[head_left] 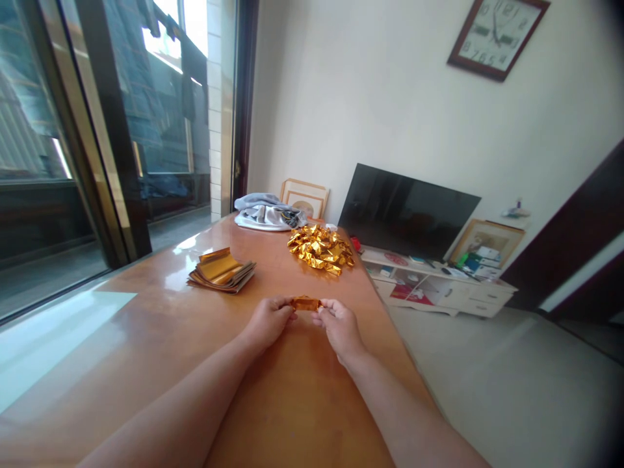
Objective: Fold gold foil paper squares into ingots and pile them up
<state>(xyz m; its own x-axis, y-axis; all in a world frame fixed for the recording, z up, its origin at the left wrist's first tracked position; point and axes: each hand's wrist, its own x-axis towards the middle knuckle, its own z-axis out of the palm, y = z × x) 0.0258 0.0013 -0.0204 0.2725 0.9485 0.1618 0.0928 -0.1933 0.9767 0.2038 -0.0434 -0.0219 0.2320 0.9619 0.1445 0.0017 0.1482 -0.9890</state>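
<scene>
A small folded piece of gold foil paper [306, 303] is stretched between my two hands, just over the wooden table. My left hand [269, 320] pinches its left end between thumb and fingers. At the other end, my right hand [341, 325] grips it the same way. Beyond the left hand lies a stack of gold foil sheets [221, 270], its top sheets curling upward. Farther back, past the right hand, is a heap of folded gold foil pieces [322, 250].
The glossy wooden table [302, 403] runs away from me; its right edge drops to a tiled floor. Bundled grey-blue cloth [268, 213] lies at the far end. A television [409, 211] stands on a white cabinet [448, 292] at the right. Glass sliding doors [63, 162] are at the left.
</scene>
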